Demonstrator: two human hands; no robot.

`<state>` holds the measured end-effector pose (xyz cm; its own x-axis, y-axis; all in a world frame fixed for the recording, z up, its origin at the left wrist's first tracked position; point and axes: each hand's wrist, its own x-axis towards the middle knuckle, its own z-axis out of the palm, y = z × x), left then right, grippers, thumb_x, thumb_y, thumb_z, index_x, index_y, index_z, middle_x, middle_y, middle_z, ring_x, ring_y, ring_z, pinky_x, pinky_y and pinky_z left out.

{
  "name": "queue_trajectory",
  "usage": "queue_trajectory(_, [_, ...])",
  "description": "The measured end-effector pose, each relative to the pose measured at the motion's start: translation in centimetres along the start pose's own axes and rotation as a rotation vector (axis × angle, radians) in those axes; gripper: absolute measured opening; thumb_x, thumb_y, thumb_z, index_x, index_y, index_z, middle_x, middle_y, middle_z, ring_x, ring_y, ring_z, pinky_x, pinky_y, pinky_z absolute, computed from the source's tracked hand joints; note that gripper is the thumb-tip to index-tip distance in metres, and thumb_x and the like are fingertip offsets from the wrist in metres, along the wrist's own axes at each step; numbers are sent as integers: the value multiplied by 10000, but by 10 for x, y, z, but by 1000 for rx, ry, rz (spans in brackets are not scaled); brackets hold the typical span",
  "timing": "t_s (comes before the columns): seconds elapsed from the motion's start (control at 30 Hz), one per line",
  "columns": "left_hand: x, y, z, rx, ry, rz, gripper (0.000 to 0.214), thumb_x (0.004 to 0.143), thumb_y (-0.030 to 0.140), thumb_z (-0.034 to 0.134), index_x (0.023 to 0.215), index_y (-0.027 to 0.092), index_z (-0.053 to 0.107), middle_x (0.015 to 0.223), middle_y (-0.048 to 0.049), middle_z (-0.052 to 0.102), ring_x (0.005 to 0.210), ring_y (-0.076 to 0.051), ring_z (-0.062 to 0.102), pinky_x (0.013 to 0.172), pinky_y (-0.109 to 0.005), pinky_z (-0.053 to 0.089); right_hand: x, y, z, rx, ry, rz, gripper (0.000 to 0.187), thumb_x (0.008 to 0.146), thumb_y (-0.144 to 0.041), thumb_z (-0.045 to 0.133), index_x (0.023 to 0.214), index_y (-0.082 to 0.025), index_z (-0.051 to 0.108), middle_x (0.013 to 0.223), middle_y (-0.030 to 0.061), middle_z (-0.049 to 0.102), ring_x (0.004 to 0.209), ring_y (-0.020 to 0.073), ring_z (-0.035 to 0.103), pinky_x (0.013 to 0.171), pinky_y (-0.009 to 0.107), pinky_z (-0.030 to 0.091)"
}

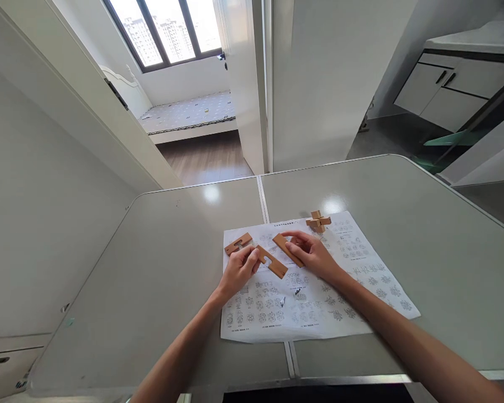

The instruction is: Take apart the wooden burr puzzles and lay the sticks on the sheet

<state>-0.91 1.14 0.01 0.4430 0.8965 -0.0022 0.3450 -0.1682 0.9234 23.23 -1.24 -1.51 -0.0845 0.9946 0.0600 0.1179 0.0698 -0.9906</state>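
Note:
A printed sheet [344, 280] with many small diagrams lies on the grey table [151, 280]. My left hand [238, 271] pinches one end of a flat notched wooden piece [273, 263] that rests on the sheet. My right hand [313, 253] holds a second flat wooden piece [286, 247] by its right end, fingers curled on it. A third notched wooden piece [238, 243] lies loose at the sheet's top left corner. A small assembled wooden cross puzzle [318, 221] stands at the sheet's top edge, beyond my right hand.
The table is made of two panels with a seam [262, 204] down the middle. A white wall and open door [247, 84] stand behind it, with a bedroom beyond. Grey cabinets [449, 84] are at the far right.

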Motion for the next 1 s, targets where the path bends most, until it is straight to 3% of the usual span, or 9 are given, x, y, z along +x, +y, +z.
queue_trajectory(0.07, [0,-1,1,114,14,31,451,1057,456,388,680,208,402,587,41,465,516,-96,377,528,-250,310,-2,1,5,-152,-13,-87,333,991,-399,608,1255,-208,679,677,-29,579,584,152,517,568,280,432])
queue_trajectory(0.2, [-1,-1,3,209,19,65,411,1025,396,447,668,204,382,580,51,390,545,-105,329,551,-269,250,-6,5,13,-330,-87,-190,294,1006,-346,578,1270,-228,632,727,-30,613,569,144,532,585,284,443])
queue_trajectory(0.43, [-3,2,9,451,77,121,415,1020,358,442,649,205,340,548,65,336,515,-102,276,563,-280,237,-6,8,13,-510,-32,-215,247,1014,-330,574,1231,-233,640,739,-21,676,568,147,596,597,283,453])
queue_trajectory(0.7, [-5,6,12,692,170,38,380,999,318,465,637,203,472,535,14,527,500,-131,455,571,-288,257,-6,10,12,-588,-70,-224,247,1009,-322,583,1237,-247,640,776,-22,720,598,153,646,618,280,459])
queue_trajectory(1.0, [-6,14,16,968,137,-74,307,1004,306,492,743,199,612,675,-37,718,625,-196,673,569,-297,272,-7,8,10,-582,-121,-252,261,1009,-307,584,1253,-246,652,817,-10,741,624,153,657,641,282,487])
